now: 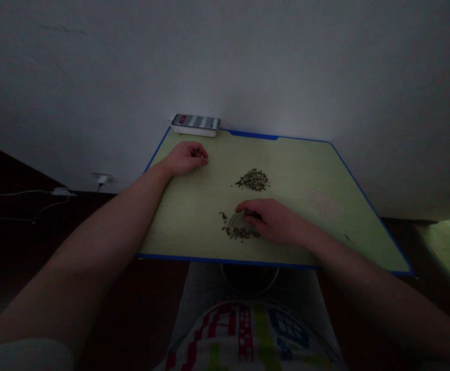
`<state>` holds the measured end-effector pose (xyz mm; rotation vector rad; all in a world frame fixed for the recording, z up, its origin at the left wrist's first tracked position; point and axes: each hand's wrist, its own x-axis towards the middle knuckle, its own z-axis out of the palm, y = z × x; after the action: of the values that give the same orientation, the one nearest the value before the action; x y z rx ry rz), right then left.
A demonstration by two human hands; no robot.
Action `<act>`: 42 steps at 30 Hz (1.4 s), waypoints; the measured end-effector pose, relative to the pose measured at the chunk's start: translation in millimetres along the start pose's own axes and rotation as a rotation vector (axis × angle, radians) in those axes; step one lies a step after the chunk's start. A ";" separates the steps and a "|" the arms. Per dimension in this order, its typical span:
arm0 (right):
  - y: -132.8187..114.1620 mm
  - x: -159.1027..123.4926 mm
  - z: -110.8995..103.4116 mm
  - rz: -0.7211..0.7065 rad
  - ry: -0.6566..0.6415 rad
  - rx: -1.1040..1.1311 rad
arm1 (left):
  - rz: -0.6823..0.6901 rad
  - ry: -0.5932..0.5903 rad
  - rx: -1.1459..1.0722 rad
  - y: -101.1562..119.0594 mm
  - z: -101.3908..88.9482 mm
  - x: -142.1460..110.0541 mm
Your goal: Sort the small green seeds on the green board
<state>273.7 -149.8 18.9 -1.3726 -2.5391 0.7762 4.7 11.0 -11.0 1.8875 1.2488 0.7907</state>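
My right hand (271, 220) is closed on a translucent, curved, rimmed piece (236, 220), perhaps a small lid or cup. Its edge touches a scattered heap of dark brown seed-like grains (240, 234) near the table's front. Further back lies a second heap of dark grains with pale bits among them (253, 180). My left hand (188, 158) rests at the left side of the table, its fingers curled together; whether anything is inside them is hidden. A spread of pale, rice-like grains (322, 202) lies on the right.
The pale yellow-green table (194, 216) has a blue rim and stands against a grey wall. A phone (196, 121) lies on a white box (194, 131) at the back left corner. Below the front edge, a metal bowl (250, 278) sits between my legs. A charger (103, 179) is plugged into the wall.
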 end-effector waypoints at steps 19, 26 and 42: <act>37.2 -80.4 -0.8 0.200 0.216 0.031 | 0.008 0.003 0.003 -0.2 -0.4 -0.1; 28.3 -83.4 5.6 0.135 0.197 0.039 | 0.005 0.008 0.011 0.6 0.0 -0.2; 13.5 -94.6 2.0 0.141 0.197 0.034 | 0.001 -0.009 -0.012 -3.2 0.9 1.6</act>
<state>336.7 -221.7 20.6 -1.5470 -2.2913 0.6665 4.5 13.1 -14.0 1.8803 1.2344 0.7879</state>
